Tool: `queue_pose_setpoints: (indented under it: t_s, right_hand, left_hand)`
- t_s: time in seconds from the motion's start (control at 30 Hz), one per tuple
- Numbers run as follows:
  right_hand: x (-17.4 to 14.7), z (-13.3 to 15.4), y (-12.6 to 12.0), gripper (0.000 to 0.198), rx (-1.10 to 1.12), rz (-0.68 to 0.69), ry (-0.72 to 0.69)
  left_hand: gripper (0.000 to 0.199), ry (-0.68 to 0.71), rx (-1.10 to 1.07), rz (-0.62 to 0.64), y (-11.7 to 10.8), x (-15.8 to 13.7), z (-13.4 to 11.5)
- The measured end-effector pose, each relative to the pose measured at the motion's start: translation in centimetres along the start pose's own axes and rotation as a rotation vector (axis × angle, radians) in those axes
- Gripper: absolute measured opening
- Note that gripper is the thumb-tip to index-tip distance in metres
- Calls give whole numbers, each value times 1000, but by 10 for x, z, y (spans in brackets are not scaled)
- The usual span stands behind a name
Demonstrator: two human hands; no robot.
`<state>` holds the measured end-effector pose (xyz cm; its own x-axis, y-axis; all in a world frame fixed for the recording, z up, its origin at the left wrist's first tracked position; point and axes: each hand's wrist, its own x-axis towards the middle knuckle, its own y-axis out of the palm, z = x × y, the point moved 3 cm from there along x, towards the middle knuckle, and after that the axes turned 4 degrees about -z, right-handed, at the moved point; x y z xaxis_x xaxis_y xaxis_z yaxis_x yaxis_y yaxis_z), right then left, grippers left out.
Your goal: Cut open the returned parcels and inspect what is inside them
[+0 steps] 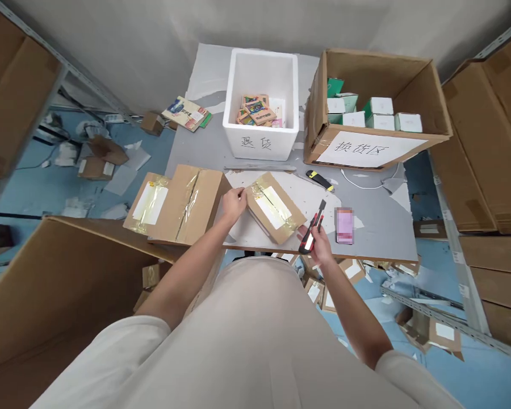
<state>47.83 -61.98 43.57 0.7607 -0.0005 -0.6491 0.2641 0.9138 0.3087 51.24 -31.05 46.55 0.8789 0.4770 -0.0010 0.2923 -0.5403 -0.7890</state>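
A taped cardboard box (pixel 267 230) with a white label lies at an angle on the table in front of me. My left hand (pixel 234 203) is at its left corner, fingers bent and closed on the edge. My right hand (pixel 321 243) holds a red and black box cutter (pixel 313 230), its blade pointing up and away from me. Fingertips of the right hand come close to the box's lower right corner; whether they touch it I cannot tell. A second knife, yellow and black (pixel 319 180), lies behind the box.
Two taped boxes (pixel 187 218) stand at left. Behind are a white foam bin (pixel 259 142) with small packets and a large carton (pixel 378 152) holding green-white boxes. A phone (pixel 344 225) lies right, booklets (pixel 188 113) back left. Cartons litter the floor; an open carton (pixel 68 272) flanks my left.
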Motion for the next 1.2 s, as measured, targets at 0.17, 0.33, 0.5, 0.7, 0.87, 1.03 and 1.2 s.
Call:
queue_pose_setpoints:
  t_s: [0.17, 0.33, 0.5, 0.7, 0.87, 1.03, 1.2]
  right_hand:
    - [59, 43, 21, 39, -178, 50, -194]
    - [78, 58, 35, 39, -299, 150, -223]
    - [52, 54, 0, 42, -496, 70, -295]
    - [12, 31, -35, 70, -748, 175, -205]
    - [9, 31, -30, 69, -764, 160, -245]
    - [16, 40, -25, 68, -742, 174, -197]
    - [16, 63, -17, 64, -891, 153, -243]
  left_hand:
    - [31, -193, -184, 64, -5, -70, 31]
    - [38, -220, -130, 32, -10, -92, 30]
    - [78, 262, 140, 94, -9, -54, -19]
    - [139, 560, 465, 461, 35, -27, -60]
    - [140, 557, 499, 491, 45, -29, -56]
    - [134, 564, 488, 469, 41, -29, -56]
    - [134, 562, 456, 465, 42, -29, -56]
